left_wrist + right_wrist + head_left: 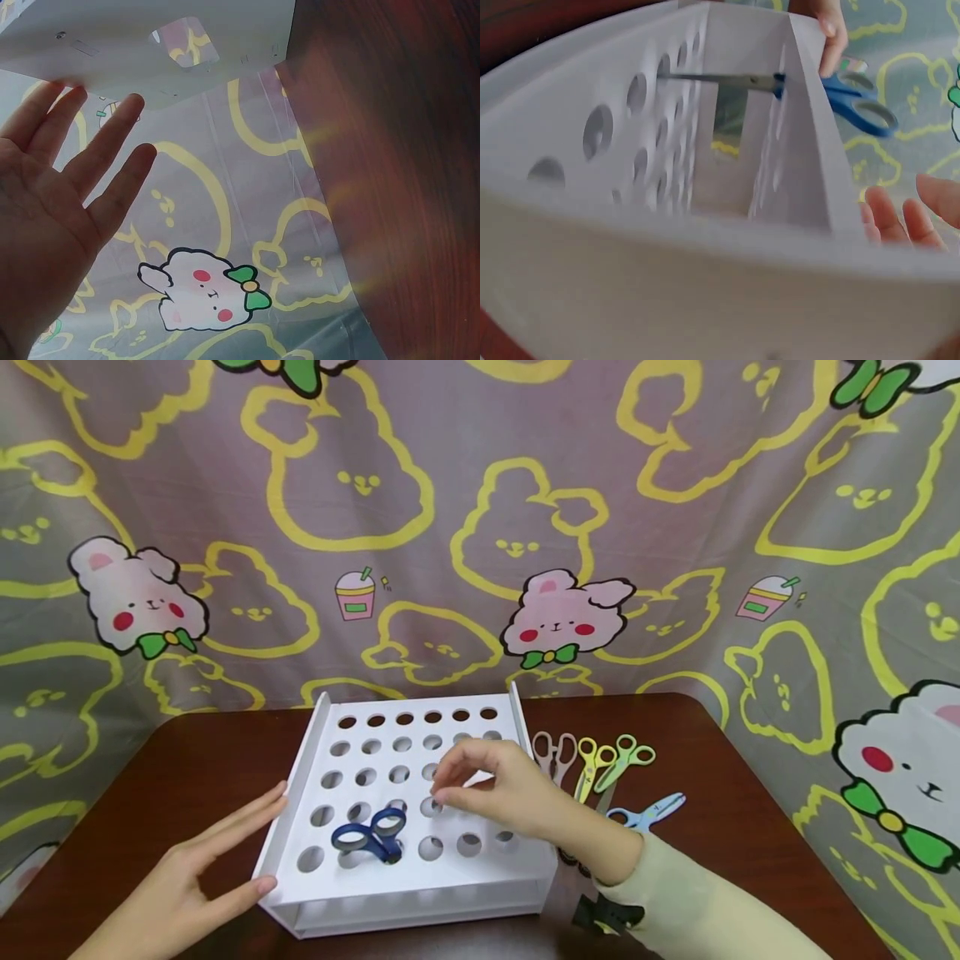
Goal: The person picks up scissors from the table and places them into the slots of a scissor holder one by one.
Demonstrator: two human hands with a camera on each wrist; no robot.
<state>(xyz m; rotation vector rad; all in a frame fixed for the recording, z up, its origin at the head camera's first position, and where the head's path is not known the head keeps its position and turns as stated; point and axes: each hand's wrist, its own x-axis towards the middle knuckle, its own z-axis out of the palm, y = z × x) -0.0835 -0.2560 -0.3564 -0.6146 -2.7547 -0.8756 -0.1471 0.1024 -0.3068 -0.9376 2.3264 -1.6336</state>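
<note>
A white rack (378,789) with rows of round holes stands on the table. Dark blue-handled scissors (375,837) are upright in a front-row hole, handles above the top panel; the right wrist view shows their blade (727,79) inside the rack. My left hand (187,877) rests at the rack's left side, fingers spread and fingertips by the side panel. Over the right part of the holes hovers my right hand (502,785), fingers loosely bent, a gap between thumb and forefinger, holding nothing. It hides some holes behind it.
Right of the rack lie grey scissors (555,753), yellow scissors (587,768), green scissors (624,762) and light blue scissors (654,812). More scissors are partly hidden under the right forearm. A patterned curtain (450,427) hangs behind the brown table (202,752).
</note>
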